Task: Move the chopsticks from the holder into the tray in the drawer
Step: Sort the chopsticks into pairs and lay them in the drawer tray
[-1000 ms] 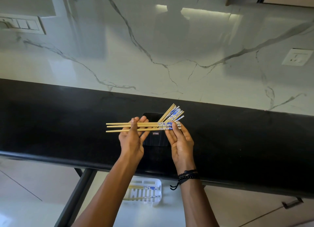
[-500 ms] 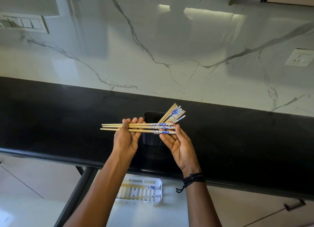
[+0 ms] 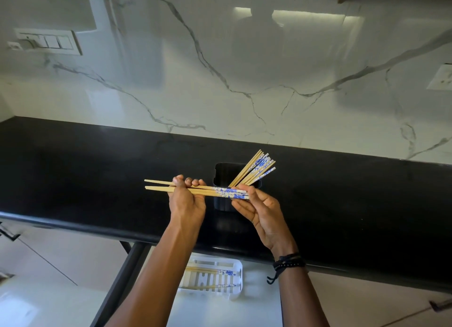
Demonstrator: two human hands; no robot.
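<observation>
1. Wooden chopsticks with blue-and-white patterned ends, a small bundle point(image 3: 195, 189), are held level over the black counter point(image 3: 73, 170), just in front of the holder.
2. The plain thin ends are clenched in the left hand point(image 3: 187, 202), fingers curled over the top of the bundle.
3. The patterned ends are pinched by the right hand point(image 3: 259, 207), palm turned up, fingertips on the bundle; a dark bracelet point(image 3: 288, 264) is worn at that wrist.
4. The black holder point(image 3: 221, 180) stands on the counter, behind the hands; a further bunch of chopsticks point(image 3: 254, 169) is seen leaning out of it to the right.
5. The white slotted tray point(image 3: 238, 277) lies in the open drawer point(image 3: 256, 312) below the near counter edge; a few chopsticks point(image 3: 212, 271) are already laid in it, lengthwise left to right.
6. Step in hand, as judged: a taken-out bundle is being squared up between both hands ahead of transfer; task partly done, with most sticks seemingly left in the holder.
7. Next move, as judged: the bundle is to be brought near and down past the counter edge, kept level and lined up with the sticks in the tray, then released.
8. Care needed: thin ends are spread apart at the left, so a loose stick could be dropped; the counter lip is to be cleared.
</observation>
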